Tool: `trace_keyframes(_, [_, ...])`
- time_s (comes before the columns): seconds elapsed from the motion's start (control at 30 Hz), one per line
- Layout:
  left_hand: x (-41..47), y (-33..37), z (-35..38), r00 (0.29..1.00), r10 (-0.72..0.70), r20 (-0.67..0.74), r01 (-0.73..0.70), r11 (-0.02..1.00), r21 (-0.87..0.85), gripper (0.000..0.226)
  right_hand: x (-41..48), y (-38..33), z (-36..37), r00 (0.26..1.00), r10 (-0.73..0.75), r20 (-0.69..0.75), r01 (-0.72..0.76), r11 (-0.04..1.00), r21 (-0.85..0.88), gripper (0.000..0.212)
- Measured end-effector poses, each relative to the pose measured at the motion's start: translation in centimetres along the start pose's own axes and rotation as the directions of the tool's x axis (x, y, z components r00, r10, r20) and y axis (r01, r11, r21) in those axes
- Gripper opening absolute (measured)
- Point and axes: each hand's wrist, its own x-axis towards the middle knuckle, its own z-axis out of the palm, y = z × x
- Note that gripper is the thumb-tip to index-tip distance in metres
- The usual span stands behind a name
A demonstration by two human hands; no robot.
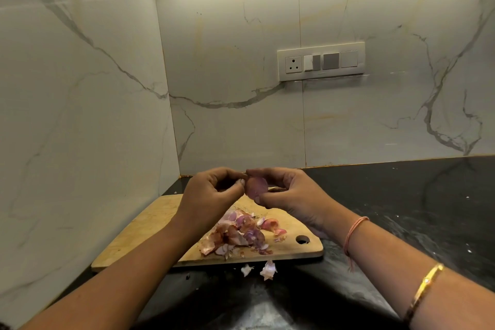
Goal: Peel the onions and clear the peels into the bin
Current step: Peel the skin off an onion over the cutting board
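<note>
Left hand (214,190) and right hand (289,193) pinch a small purple onion (256,187) — flicked skin may overshoot the pale wooden board (150,228) at six o'clock.

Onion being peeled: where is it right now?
Head view, centre: the onion is pinched between the left hand and right hand, in the air above the far edge of the cutting board, with the peel pile lying nearer the camera.

Person's arms, head view: both forearms bare to the lower edge; behind the right hand (292,195), a thin pink-orange thread (355,230) tied round the wrist, one frayed end hanging loose, and farther up the forearm a narrow gold bangle (426,286) bearing a small pale stud.
</note>
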Motion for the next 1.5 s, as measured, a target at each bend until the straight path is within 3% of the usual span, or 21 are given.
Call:
trace_keyframes(0.17, [-0.3, 0.3, 0.2, 0.996, 0.079, 0.052, -0.080, 0.997, 0.019, 0.027, 0.0, 0.0, -0.2, 1.000, -0.010, -0.030, 0.009, 1.000, -0.020, 0.042])
trace_keyframes(0.4, [-0.1, -0.3, 0.4, 0.992, 0.124, -0.029, -0.118, 0.981, 0.156, 0.016, 0.0, -0.1, 0.0, 0.999, -0.032, -0.043, 0.029, 0.998, -0.050, 0.038])
trace_keyframes(1.0, [0.8, -1.6, -0.5, 0.979, -0.071, -0.192, 0.107, 0.977, 0.184, 0.014, -0.4, -0.5, 0.2, 0.999, -0.001, 0.047, -0.004, 0.995, 0.099, 0.040])
trace_keyframes(1.1, [0.8, -1.9, -0.6, 0.991, -0.082, -0.110, 0.103, 0.975, 0.196, 0.019, -0.2, -0.5, 0.0, 1.000, 0.021, 0.013, -0.022, 0.993, 0.119, 0.040])
trace_keyframes(1.3, [0.1, -1.2, -0.2, 0.986, 0.070, 0.150, -0.086, 0.990, 0.107, 0.044, 0.1, -0.1, -0.2, 0.998, 0.058, 0.007, -0.058, 0.984, 0.170, 0.039])
trace_keyframes(1.5, [0.2, -1.1, -0.1, 0.963, 0.204, 0.178, -0.232, 0.960, 0.154, 0.044, 0.0, -0.2, -0.2, 0.997, 0.062, 0.047, -0.071, 0.978, 0.199, 0.024])
